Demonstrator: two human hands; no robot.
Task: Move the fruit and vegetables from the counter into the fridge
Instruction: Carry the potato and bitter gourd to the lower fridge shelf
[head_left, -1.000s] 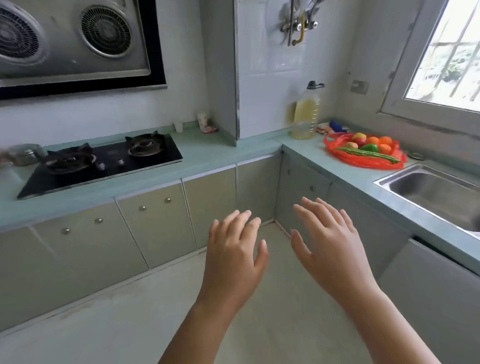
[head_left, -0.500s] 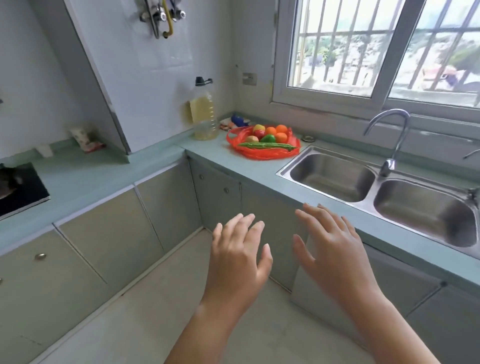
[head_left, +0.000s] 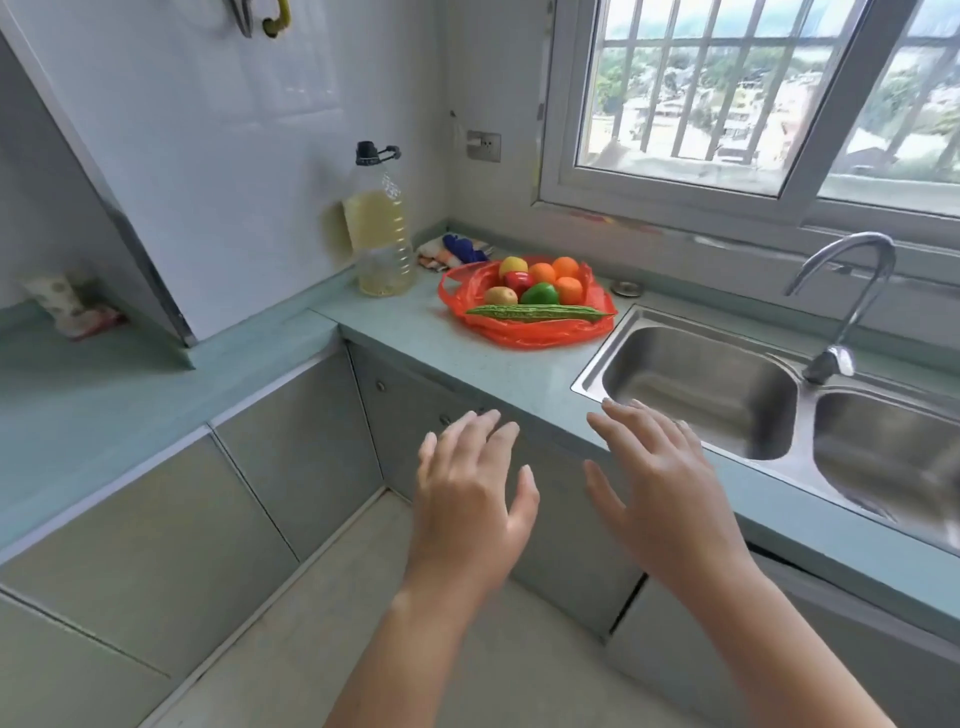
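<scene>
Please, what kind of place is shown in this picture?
Most likely a home kitchen: a stainless-steel double sink with a curved metal tap set into a pale green counter, and an orange plastic bag of fruit and vegetables lying on that counter.

One head-worn camera is looking forward and down at the counter (head_left: 400, 332) corner, standing near it and facing the window (head_left: 691, 104) wall.

Bare desk (head_left: 415, 343) in front of the red plastic bag (head_left: 535, 338) leaves an open approach from the near edge. An oil bottle (head_left: 381, 234) stands close on its left; sink basin (head_left: 675, 374) and faucet (head_left: 829, 362) on its right.
</scene>
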